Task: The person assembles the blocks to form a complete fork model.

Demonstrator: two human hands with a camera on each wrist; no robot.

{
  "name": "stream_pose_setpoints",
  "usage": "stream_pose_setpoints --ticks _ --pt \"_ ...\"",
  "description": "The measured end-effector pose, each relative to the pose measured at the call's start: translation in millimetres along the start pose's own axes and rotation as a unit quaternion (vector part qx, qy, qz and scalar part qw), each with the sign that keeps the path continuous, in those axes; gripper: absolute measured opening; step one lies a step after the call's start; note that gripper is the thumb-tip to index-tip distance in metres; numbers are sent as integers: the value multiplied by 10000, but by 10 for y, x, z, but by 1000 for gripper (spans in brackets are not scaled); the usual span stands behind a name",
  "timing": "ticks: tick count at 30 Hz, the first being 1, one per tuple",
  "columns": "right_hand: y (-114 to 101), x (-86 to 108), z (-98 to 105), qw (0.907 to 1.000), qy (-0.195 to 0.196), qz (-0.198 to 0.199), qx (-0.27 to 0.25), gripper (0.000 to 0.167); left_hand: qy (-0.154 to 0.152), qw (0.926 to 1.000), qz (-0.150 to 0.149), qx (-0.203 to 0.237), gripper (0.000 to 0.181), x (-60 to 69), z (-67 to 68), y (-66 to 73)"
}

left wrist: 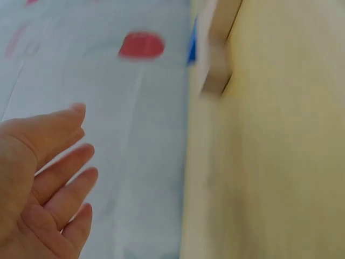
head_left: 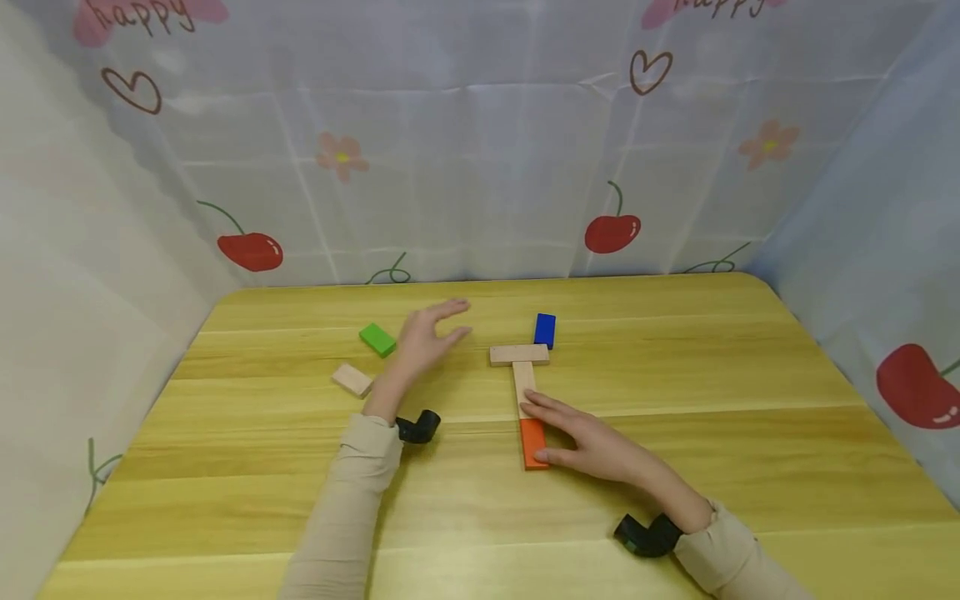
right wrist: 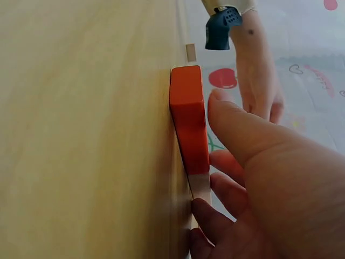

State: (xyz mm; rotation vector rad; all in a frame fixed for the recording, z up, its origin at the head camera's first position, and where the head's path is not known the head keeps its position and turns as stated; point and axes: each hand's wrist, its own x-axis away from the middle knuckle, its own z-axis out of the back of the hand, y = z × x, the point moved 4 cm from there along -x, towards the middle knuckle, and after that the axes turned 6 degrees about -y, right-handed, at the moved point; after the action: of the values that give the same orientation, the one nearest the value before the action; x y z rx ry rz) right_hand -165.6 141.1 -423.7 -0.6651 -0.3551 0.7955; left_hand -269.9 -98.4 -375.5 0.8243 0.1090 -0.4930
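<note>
My right hand point(head_left: 600, 446) is at the right side of a row of flat blocks, with its thumb by the orange block point(head_left: 533, 443) and its fingertips at the plain wooden block point(head_left: 523, 388) behind it. In the right wrist view, the orange block point(right wrist: 190, 124) lies flat on the table and no finger curls round it. Across the row's far end lies another wooden block point(head_left: 517, 355), with a blue block point(head_left: 545, 329) touching or close behind its right end. Raised above the table, my left hand point(head_left: 423, 340) has its fingers apart and holds nothing.
A green block point(head_left: 377, 340) and a loose wooden block point(head_left: 352, 380) lie left of my left hand. The wooden table point(head_left: 712, 358) ends at a printed curtain point(head_left: 480, 150), with more cloth on both sides. Each wrist carries a black camera point(head_left: 648, 536).
</note>
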Motion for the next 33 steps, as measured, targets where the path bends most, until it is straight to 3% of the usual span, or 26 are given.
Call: stream_pose_setpoints --ticks 3,5,9,13,21,33 --pt "8 5 -2 10000 7 -34 -26 63 560 9969 548 -56 41 107 317 -273" --pt "16 12 -1 10000 14 -74 -58 62 640 9936 928 -30 47 198 445 -467" --pt "20 24 -1 9999 16 -115 -121 62 257 9874 1562 -11 62 360 553 -796" --pt "20 30 -3 9998 17 -126 -153 61 -185 9806 1953 2 74 463 586 -968" --pt "15 25 -3 9999 13 -42 -143 62 -406 9774 2067 -173 75 519 595 -1053" --pt "32 5 -8 9999 -42 -88 -38 63 -18 9799 1977 254 65 572 620 -1151"
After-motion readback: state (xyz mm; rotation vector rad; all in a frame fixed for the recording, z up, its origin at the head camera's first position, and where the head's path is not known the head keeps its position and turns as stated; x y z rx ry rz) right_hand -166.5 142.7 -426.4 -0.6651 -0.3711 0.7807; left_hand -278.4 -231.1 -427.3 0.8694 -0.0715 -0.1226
